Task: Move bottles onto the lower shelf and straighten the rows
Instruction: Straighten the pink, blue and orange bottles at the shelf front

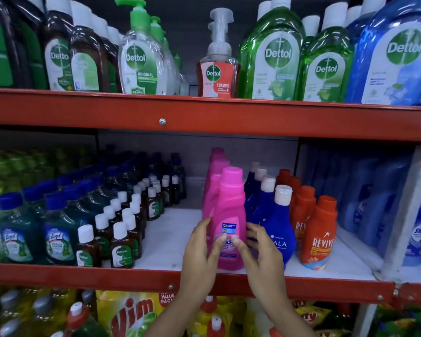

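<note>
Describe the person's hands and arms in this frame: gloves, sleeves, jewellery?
Both hands are bare: no gloves on the left hand or the right hand. No rings, watch or bracelets show. Forearms are uncovered down to the frame's bottom edge, so no sleeves are in view. Fingernails look short and unpainted.

Vim pouch [129,312] below; snack packets [311,314] right.

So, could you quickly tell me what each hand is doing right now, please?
Left hand: fingers curled on the left side of the front pink bottle, gripping it.
Right hand: fingers on the bottle's right side and label, gripping it too.
</note>
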Demonstrator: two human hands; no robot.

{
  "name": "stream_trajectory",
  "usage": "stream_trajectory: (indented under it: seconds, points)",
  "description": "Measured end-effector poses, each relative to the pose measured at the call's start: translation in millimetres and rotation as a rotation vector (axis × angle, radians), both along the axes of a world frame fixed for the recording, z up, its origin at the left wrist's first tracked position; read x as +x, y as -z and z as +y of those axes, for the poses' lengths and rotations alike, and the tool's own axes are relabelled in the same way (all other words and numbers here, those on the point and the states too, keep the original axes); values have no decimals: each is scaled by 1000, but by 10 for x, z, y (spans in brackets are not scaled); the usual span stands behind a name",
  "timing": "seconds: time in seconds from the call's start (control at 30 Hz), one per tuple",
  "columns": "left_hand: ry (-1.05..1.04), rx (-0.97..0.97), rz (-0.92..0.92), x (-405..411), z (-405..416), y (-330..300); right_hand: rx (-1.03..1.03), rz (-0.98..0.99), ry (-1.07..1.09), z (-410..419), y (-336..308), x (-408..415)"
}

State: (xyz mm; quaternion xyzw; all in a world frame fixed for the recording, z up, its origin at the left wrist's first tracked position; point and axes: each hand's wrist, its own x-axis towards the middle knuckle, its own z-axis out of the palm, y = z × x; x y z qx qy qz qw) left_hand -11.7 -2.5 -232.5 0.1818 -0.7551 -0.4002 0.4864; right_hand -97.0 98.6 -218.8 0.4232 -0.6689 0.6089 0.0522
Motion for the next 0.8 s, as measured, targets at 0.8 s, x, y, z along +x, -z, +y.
stream_trajectory:
  seconds: [0.8]
  points:
    - [-217, -166, 19, 131, 107, 34, 55, -41, -80, 26, 6, 8]
